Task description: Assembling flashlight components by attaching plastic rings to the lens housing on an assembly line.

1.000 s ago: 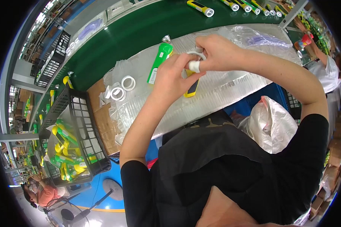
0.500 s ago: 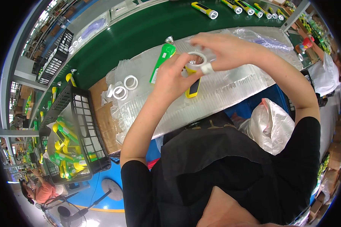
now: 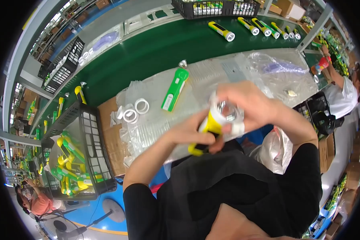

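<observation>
A yellow flashlight (image 3: 214, 123) with a black panel is held tilted above the front edge of the work surface, its clear lens end up and to the right. My left hand (image 3: 192, 130) is closed round its body. Curled about the flashlight's white head rim, my right hand (image 3: 250, 105) is slightly blurred, and a small white band shows by its thumb. Further back a green flashlight (image 3: 175, 90) lies on the plastic-covered surface, with a small silver reflector (image 3: 183, 64) just beyond it. Several white rings (image 3: 141, 106) lie to the left.
A black crate (image 3: 93, 140) of yellow and green flashlights stands at my left. Finished-looking flashlights (image 3: 264, 27) line the far side of the green belt (image 3: 148, 52). Clear plastic bags (image 3: 280, 66) lie at the right, where a co-worker in white (image 3: 344, 96) sits.
The yellow flashlight has come up off the surface and toward me in my left hand. My right hand has moved down and right onto its head. The view has shifted slightly.
</observation>
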